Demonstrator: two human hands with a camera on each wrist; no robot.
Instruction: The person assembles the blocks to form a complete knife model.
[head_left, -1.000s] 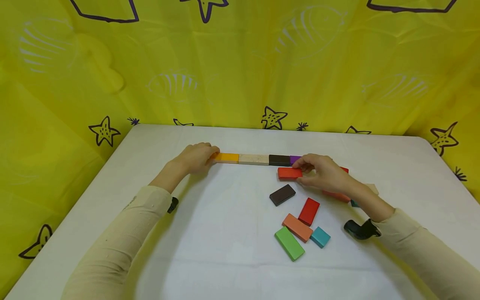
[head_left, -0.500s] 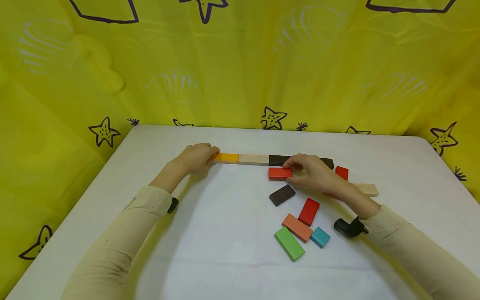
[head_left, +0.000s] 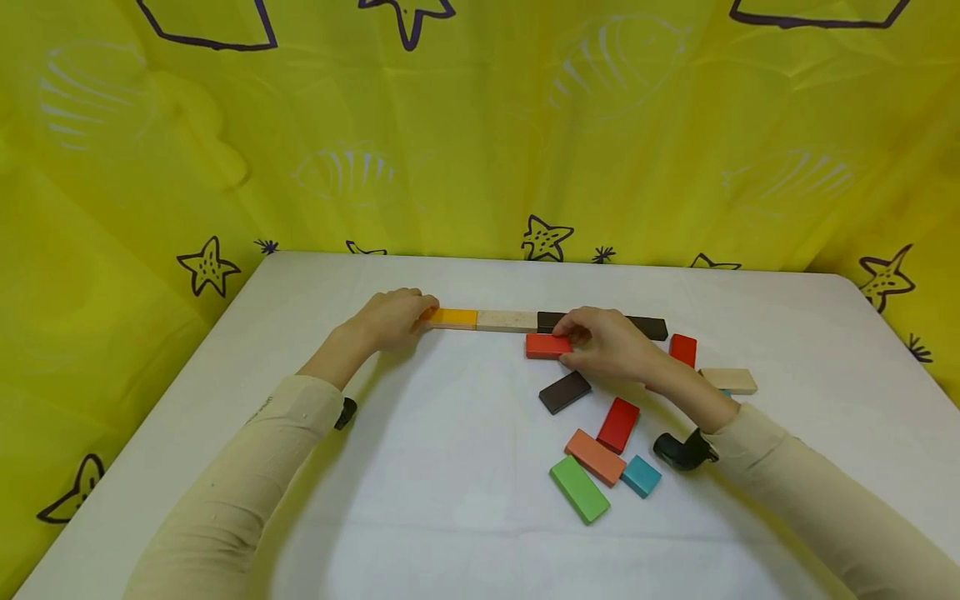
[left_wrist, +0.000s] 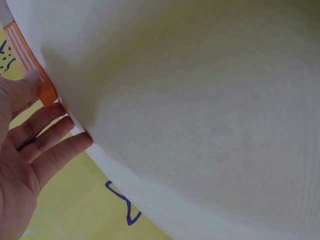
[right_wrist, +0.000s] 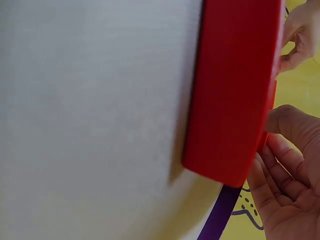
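Left hand (head_left: 388, 319): at the left end of a row of blocks, thumb and fingers gripping the orange block (head_left: 454, 318); in the left wrist view the other fingers extend past its end. Right hand (head_left: 609, 340): pinching a red block (head_left: 543, 346) at its right end, between thumb and fingers, just in front of the row; contact with the bench (head_left: 420, 500) cannot be judged. Row, from left: orange block, pale wooden block (head_left: 507, 321), dark block (head_left: 548, 322), a stretch behind the right hand, then another dark block (head_left: 651, 328). A purple block (right_wrist: 217, 215) shows in the right wrist view. Loose on the bench: brown block (head_left: 565, 392) lying aslant near the right hand; nearer the person, a second red block (head_left: 618, 425), salmon block (head_left: 596, 457), teal block (head_left: 641, 477) and green block (head_left: 580, 490), grouped close together. Right of the right hand: a third red block (head_left: 683, 350) and a light wooden block (head_left: 729, 381), the latter beside the forearm. Backdrop: yellow curtain (head_left: 465, 100) printed with starfish and fish.
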